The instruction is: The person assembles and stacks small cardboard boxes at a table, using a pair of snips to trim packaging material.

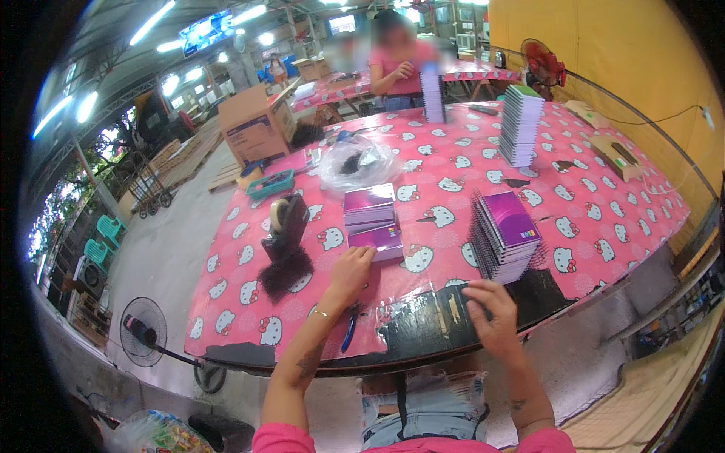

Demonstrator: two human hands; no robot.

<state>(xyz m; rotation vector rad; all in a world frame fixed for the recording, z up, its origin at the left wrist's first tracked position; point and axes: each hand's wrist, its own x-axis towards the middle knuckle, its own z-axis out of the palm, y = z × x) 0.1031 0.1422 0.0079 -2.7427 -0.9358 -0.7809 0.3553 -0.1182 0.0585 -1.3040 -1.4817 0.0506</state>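
Note:
My left hand (353,269) reaches forward with bent fingers closed at the near edge of a purple-covered booklet (380,238). The exact grip is partly hidden. Right behind it sits a stack of purple-topped booklets (370,205). Near the table's front edge, my right hand (492,315) is held with loosely curled fingers apart and nothing in them. Just beyond it rises a tall stack of spiral notebooks (510,232) with purple covers and black wire bindings. A blue-handled tool (350,331), perhaps pliers, lies beside my left forearm.
A black tape dispenser (285,226) and a dark tangle of binding wire (285,273) are on the left. Farther back are a clear plastic bag (359,162), a teal tray (270,185), a cardboard box (257,124) and more notebook stacks (521,127). Across the table is another person (400,64).

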